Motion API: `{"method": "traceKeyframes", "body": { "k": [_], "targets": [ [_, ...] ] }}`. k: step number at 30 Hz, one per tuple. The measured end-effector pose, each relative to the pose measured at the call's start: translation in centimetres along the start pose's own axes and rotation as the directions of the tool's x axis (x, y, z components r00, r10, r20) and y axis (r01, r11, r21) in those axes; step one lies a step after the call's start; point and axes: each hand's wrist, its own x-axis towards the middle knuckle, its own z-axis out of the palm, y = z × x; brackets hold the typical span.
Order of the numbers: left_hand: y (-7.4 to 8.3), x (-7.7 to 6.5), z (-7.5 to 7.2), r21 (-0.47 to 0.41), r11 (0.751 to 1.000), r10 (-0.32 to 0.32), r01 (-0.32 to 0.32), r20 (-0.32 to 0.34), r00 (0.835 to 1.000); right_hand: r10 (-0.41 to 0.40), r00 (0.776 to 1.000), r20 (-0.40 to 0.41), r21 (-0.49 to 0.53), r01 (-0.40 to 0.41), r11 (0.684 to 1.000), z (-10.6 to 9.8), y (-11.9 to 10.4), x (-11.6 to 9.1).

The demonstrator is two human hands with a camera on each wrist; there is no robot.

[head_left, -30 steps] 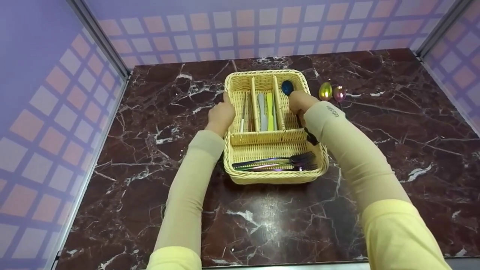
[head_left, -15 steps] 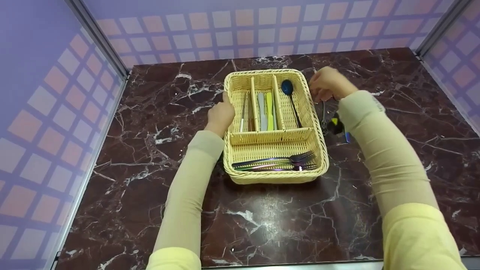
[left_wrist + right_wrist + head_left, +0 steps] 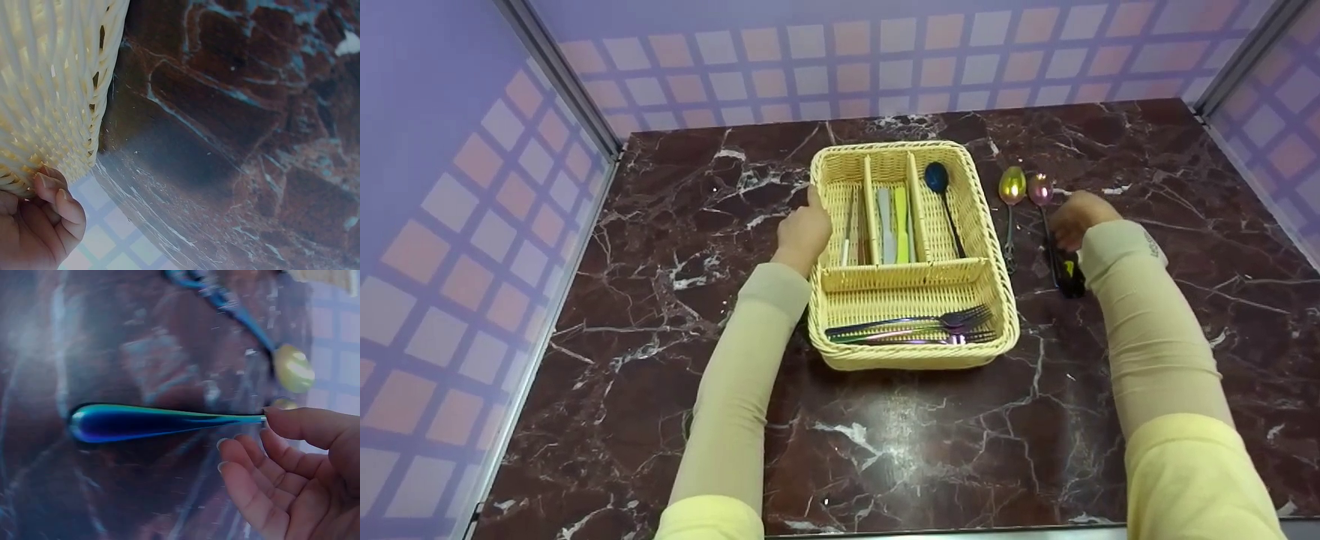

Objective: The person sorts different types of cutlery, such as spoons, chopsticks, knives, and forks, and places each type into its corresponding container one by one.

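A pale yellow woven cutlery basket [image 3: 911,276] stands mid-table. My left hand [image 3: 804,231] grips its left rim, and curled fingers [image 3: 67,208] show against the weave in the left wrist view. To the right of the basket lie a yellow-bowled spoon [image 3: 1012,185] with an ornate handle and a pinkish iridescent spoon [image 3: 1041,189]. My right hand [image 3: 1078,219] is at the pinkish spoon, thumb and forefinger pinching its slim handle [image 3: 169,423]; the other fingers curl loosely below. A blue spoon [image 3: 936,178] lies in the basket's right compartment.
Knives [image 3: 901,225] lie in the middle compartment and thin utensils [image 3: 851,229] in the left one. Several dark iridescent forks [image 3: 956,320] lie in the front section. Patterned panels [image 3: 896,52] enclose the marble table [image 3: 697,420] at the back and sides.
My right hand has left the blue spoon in the right compartment, swung out over the basket's right side and come down to the pinkish spoon. The left hand stays on the rim.
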Motion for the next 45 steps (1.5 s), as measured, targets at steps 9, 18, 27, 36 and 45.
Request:
{"method": "traceKeyframes", "body": {
  "k": [9, 18, 27, 36, 45],
  "targets": [
    [-0.1, 0.3, -0.1, -0.024, 0.999, -0.032, 0.033, 0.021, 0.999, -0.071, 0.933, -0.354, -0.092, 0.041, 0.995, 9.6, -5.3, -12.3],
    [-0.2, 0.2, -0.2, -0.037, 0.998, -0.043, 0.043, 0.005, 0.999, -0.009, 0.930, -0.369, 0.011, 0.014, 1.000, 9.1, -5.8, -12.6],
    [-0.4, 0.4, -0.1, -0.045, 0.998, -0.044, 0.044, -0.007, 0.999, -0.092, 0.904, -0.417, -0.060, 0.073, 0.996, 8.4, -10.7, -14.7],
    [-0.5, 0.3, -0.1, -0.053, 0.998, -0.047, 0.046, -0.009, 0.999, -0.180, 0.940, -0.291, 0.127, 0.225, 0.966, 10.9, -17.3, -16.5],
    [0.0, 0.2, 0.3, -0.042, 0.998, -0.039, 0.039, -0.007, 0.999, -0.142, 0.956, -0.258, 0.097, 0.172, 0.980, 14.7, -20.1, -13.9]
  ]
}}
